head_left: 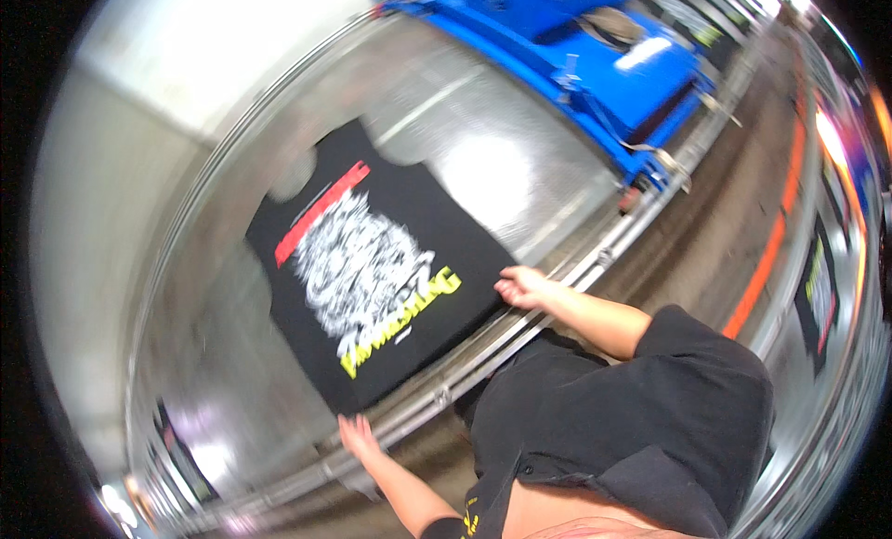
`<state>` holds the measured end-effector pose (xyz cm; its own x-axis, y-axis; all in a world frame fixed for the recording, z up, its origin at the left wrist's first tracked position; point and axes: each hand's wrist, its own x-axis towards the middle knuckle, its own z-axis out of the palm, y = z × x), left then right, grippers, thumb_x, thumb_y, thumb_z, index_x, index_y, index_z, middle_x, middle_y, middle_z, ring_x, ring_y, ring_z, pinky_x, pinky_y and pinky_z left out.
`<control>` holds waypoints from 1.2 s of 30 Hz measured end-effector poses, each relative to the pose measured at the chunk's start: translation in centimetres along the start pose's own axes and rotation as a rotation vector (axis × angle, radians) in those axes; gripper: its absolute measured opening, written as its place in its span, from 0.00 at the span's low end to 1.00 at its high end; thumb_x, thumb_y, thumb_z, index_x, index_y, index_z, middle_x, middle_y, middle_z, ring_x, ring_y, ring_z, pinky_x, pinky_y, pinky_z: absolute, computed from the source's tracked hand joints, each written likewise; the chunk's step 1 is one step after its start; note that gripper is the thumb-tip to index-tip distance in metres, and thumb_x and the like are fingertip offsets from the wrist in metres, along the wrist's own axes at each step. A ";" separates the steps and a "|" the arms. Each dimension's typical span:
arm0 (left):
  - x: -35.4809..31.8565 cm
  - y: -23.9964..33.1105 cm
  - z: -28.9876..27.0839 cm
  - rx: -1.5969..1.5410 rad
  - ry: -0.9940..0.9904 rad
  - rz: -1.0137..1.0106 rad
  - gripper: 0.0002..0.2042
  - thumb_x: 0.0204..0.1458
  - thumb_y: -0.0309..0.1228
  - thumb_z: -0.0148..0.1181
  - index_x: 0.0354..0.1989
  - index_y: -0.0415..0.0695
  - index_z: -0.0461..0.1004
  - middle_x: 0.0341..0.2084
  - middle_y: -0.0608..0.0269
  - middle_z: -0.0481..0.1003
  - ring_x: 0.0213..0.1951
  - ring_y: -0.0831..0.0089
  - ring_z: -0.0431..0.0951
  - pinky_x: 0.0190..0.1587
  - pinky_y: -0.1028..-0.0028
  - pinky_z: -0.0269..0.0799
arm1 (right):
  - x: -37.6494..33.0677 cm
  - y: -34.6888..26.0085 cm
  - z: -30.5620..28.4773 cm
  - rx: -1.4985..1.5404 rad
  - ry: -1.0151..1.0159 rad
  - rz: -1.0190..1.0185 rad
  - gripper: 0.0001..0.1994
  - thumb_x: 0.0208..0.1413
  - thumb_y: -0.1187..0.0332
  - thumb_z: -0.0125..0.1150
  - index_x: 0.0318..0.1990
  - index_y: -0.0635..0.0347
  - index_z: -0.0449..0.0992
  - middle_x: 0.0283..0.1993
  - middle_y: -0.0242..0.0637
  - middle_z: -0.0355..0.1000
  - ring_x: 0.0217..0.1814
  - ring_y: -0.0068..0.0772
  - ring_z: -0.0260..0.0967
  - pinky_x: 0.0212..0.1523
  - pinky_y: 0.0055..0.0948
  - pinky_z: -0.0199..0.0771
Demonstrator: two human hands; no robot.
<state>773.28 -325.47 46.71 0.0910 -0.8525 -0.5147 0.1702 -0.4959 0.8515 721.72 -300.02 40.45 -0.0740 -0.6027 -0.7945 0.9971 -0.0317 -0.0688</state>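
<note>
Gripping the near hem of the black printed t-shirt at both corners: right hand pinched on one, left hand on the other, shirt stretching away across the shiny metal table.

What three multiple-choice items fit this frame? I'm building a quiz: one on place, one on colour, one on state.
1. Where does the shirt lie?
A. on the metal table
B. on the floor
C. in the blue machine

2. What colour is the shirt's cloth?
A. white
B. black
C. blue

3. How do the hands meet the shirt?
A. both lifted well away
B. only one near
C. left hand and right hand at its near edge

Answers: 1 A, it lies flat on the shiny surface. 2 B, black around the print. 3 C, one hand at each near corner.
</note>
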 end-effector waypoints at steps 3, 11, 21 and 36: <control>-1.3 0.5 -1.0 0.089 0.228 -0.048 0.39 0.53 0.45 0.65 0.65 0.35 0.53 0.66 0.44 0.50 0.48 0.59 0.73 0.45 0.67 0.76 | 0.3 2.5 -1.4 -0.065 -0.181 0.420 0.20 0.64 0.58 0.50 0.43 0.72 0.68 0.30 0.45 0.72 0.26 0.31 0.69 0.24 0.27 0.76; 0.9 2.8 0.3 0.421 0.495 0.023 0.35 0.54 0.46 0.63 0.63 0.33 0.60 0.49 0.44 0.69 0.44 0.59 0.74 0.37 0.74 0.76 | -5.3 4.2 5.2 -0.572 0.041 0.009 0.23 0.62 0.50 0.55 0.35 0.69 0.73 0.25 0.40 0.73 0.21 0.30 0.71 0.20 0.27 0.74; 2.9 3.4 -1.1 0.651 -0.121 -0.439 0.27 0.53 0.44 0.65 0.52 0.36 0.66 0.42 0.55 0.73 0.22 0.73 0.70 0.20 0.77 0.70 | -4.6 11.0 14.7 -0.885 0.082 -0.194 0.23 0.59 0.50 0.59 0.22 0.62 0.70 0.16 0.33 0.67 0.14 0.24 0.63 0.14 0.28 0.64; 3.8 -4.1 -0.5 -0.164 -0.196 -0.535 0.13 0.49 0.25 0.49 0.43 0.37 0.71 0.41 0.57 0.75 0.43 0.63 0.76 0.41 0.63 0.77 | 0.2 13.3 9.9 -0.219 0.191 -0.189 0.16 0.47 0.79 0.48 0.46 0.72 0.70 0.50 0.53 0.71 0.52 0.51 0.70 0.54 0.53 0.71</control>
<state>773.43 -326.64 41.20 -0.2295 -0.5134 -0.8269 0.2937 -0.8465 0.4441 735.12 -308.48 45.32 -0.2791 -0.4415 -0.8528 0.9399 0.0563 -0.3368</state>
